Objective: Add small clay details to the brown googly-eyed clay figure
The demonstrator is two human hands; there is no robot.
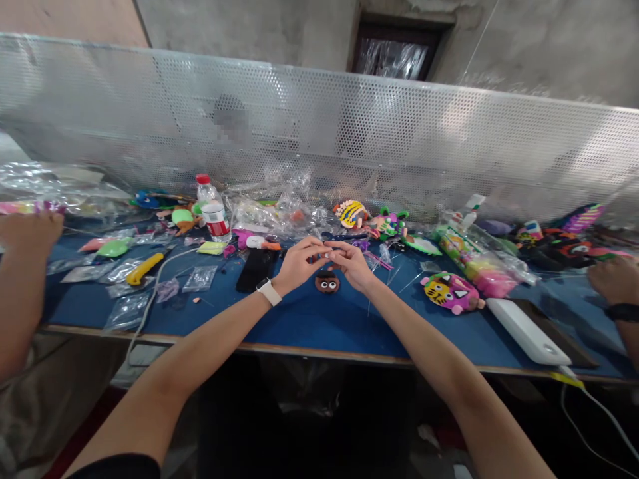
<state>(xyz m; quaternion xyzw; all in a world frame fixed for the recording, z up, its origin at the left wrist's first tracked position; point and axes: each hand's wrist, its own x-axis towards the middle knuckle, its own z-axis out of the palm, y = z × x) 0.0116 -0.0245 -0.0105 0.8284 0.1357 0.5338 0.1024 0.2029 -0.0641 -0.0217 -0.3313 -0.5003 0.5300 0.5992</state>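
My left hand, with a pale watch on its wrist, meets my right hand over the middle of the table. The fingers of both are pinched together around something tiny, perhaps whitish, too small to name. Just below the fingertips, a brown clay face with two white-and-black eyes lies on the blue table top. A dark phone rests left of my left hand. Beyond my hands are small purple pieces and clear plastic wrappings.
To the left are a red-capped bottle, a yellow utility knife and small plastic bags. A pink-and-yellow clay animal and white power bank lie right. Other people's hands show at both sides. Behind stands a perforated metal screen.
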